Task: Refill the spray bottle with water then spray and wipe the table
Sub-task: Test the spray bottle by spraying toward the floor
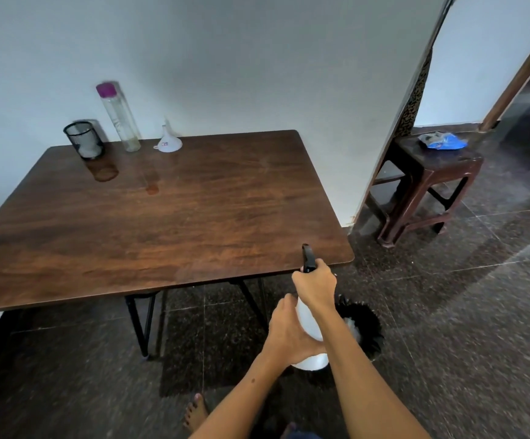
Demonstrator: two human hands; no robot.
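I have the spray bottle (307, 318) held off the near right corner of the table (162, 217); my left hand (284, 334) cups its smooth white body, my right hand (316, 285) grips the black head; likely heavy and slippery if full, so I'd support it low.

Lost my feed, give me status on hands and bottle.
Both hands on white plastic spray bottle: right hand grips black nozzle head, left hand holds body. Brown wooden table unobstructed ahead.

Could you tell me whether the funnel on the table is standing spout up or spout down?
Spout up. The funnel rests on its wide mouth on the table, its narrow spout pointing upward.
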